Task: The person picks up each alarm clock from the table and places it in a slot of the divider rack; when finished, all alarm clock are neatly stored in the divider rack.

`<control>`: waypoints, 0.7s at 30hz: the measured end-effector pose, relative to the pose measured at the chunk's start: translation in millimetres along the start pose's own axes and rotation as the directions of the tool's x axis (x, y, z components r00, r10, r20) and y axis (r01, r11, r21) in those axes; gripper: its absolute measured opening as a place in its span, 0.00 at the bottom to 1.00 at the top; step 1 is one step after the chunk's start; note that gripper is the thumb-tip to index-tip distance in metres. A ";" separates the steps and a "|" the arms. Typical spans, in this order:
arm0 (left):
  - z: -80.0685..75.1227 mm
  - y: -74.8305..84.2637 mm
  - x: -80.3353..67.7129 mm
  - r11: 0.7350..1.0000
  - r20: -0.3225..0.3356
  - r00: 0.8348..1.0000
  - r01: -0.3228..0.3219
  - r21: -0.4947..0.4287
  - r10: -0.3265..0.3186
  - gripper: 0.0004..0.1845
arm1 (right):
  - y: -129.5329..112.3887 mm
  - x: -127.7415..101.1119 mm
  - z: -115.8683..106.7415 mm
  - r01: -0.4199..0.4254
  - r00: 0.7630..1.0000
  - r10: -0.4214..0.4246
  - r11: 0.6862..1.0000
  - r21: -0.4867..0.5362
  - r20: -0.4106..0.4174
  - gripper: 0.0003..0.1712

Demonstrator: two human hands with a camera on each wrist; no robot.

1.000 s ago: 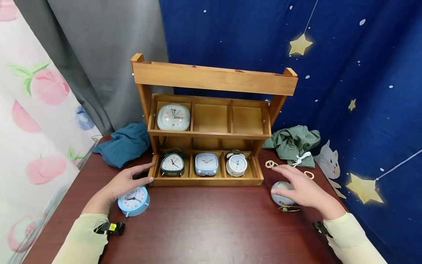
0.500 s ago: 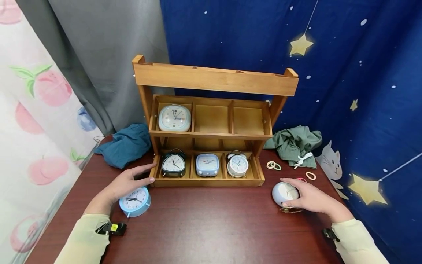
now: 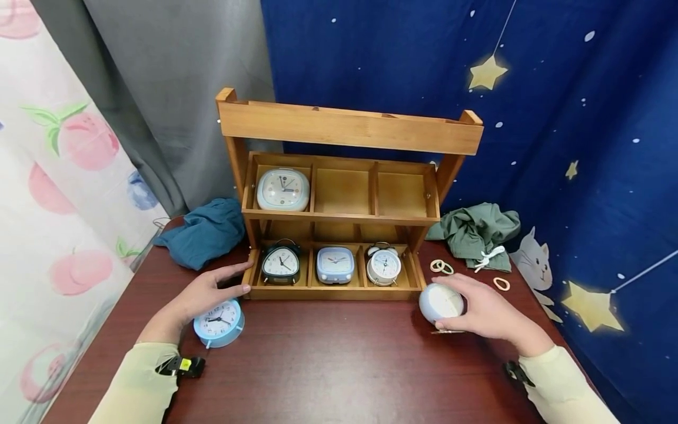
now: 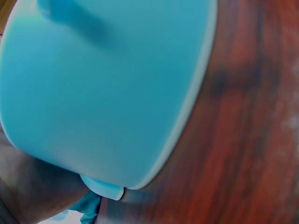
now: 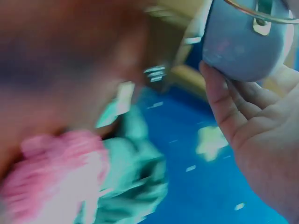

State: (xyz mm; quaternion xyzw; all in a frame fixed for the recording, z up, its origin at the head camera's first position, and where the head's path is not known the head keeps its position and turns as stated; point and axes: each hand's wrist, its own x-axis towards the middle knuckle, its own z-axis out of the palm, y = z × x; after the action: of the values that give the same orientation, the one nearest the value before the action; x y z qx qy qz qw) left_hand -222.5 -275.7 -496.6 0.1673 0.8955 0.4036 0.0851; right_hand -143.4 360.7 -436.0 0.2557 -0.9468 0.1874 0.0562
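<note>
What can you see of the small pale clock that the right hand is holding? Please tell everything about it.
The pale clock is small and round, with a grey-blue case that looks like painted metal and a whitish face turned towards the camera. In the right wrist view a thin metal wire stand is fixed to its back. The right hand grips it from the side, fingers curled round the case, just in front of the right end of the wooden shelf, above the dark red table.
</note>
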 end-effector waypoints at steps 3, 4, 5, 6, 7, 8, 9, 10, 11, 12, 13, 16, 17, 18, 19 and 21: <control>-0.3 0.4 0.2 1.000 0.002 1.000 0.001 -0.003 -0.001 0.39 | -24.3 24.1 -15.2 0.065 0.994 -0.064 0.998 0.013 -0.088 0.52; -0.2 0.8 0.3 1.000 0.003 1.000 0.000 -0.003 0.000 0.39 | -32.2 33.1 -20.5 0.080 0.990 -0.078 0.997 0.017 -0.119 0.53; -0.1 1.2 0.2 1.000 0.003 1.000 0.001 -0.005 -0.001 0.39 | -40.4 42.7 -25.7 0.095 0.984 -0.091 0.995 0.022 -0.151 0.54; 0.2 1.5 0.1 1.000 0.003 1.000 0.003 -0.009 -0.003 0.39 | -48.5 52.9 -30.6 0.108 0.978 -0.100 0.994 0.034 -0.181 0.54; 0.1 2.0 0.2 1.000 0.004 1.000 0.004 -0.010 -0.004 0.39 | -56.3 63.1 -35.1 0.121 0.972 -0.109 0.992 0.042 -0.209 0.55; 0.3 2.0 -0.3 1.000 0.004 1.000 0.006 -0.012 -0.006 0.39 | -64.6 75.0 -39.7 0.134 0.964 -0.120 0.990 0.045 -0.237 0.55; 0.5 2.1 -0.5 1.000 0.004 1.000 0.007 -0.012 -0.006 0.39 | -72.2 85.7 -43.7 0.147 0.956 -0.131 0.988 0.040 -0.263 0.55; 0.7 2.2 -0.7 1.000 0.004 1.000 0.007 -0.013 -0.007 0.39 | -79.2 95.8 -47.2 0.156 0.949 -0.139 0.987 0.038 -0.284 0.56; 0.7 2.1 -0.9 1.000 0.004 1.000 0.009 -0.014 -0.009 0.39 | -86.3 106.0 -50.5 0.165 0.941 -0.146 0.986 0.038 -0.304 0.56; 0.7 2.1 -0.9 1.000 0.003 1.000 0.009 -0.013 -0.009 0.39 | -92.7 116.1 -53.2 0.172 0.934 -0.151 0.984 0.037 -0.324 0.56; 0.7 2.3 -0.8 1.000 0.003 1.000 0.009 -0.011 -0.009 0.39 | -98.9 126.0 -55.8 0.175 0.927 -0.154 0.984 0.033 -0.342 0.57; 0.1 2.5 -0.6 1.000 0.002 1.000 0.010 -0.010 -0.010 0.39 | -114.0 155.2 -60.7 0.168 0.910 -0.144 0.985 0.028 -0.388 0.57; -0.1 2.5 -0.6 1.000 0.001 1.000 0.010 -0.011 -0.010 0.39 | -118.4 164.0 -61.6 0.162 0.906 -0.139 0.987 0.024 -0.401 0.57; -0.2 2.6 -0.5 1.000 0.001 1.000 0.009 -0.012 -0.009 0.39 | -121.9 172.3 -62.2 0.154 0.901 -0.133 0.988 0.019 -0.412 0.57; -0.3 2.6 -0.5 1.000 0.001 1.000 0.007 -0.012 -0.007 0.39 | -125.2 180.0 -62.8 0.148 0.898 -0.129 0.989 0.012 -0.421 0.57; -0.3 2.4 -0.5 1.000 0.001 1.000 0.003 -0.011 -0.003 0.39 | -130.5 193.0 -63.5 0.140 0.893 -0.121 0.990 0.011 -0.434 0.57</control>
State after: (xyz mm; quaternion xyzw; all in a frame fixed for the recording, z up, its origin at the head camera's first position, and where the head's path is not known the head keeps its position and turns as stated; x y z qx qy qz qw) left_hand -221.6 -274.6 -494.6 0.1659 0.8935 0.4081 0.0869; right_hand -243.3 191.4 -295.7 0.2718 -0.8873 0.2549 0.2718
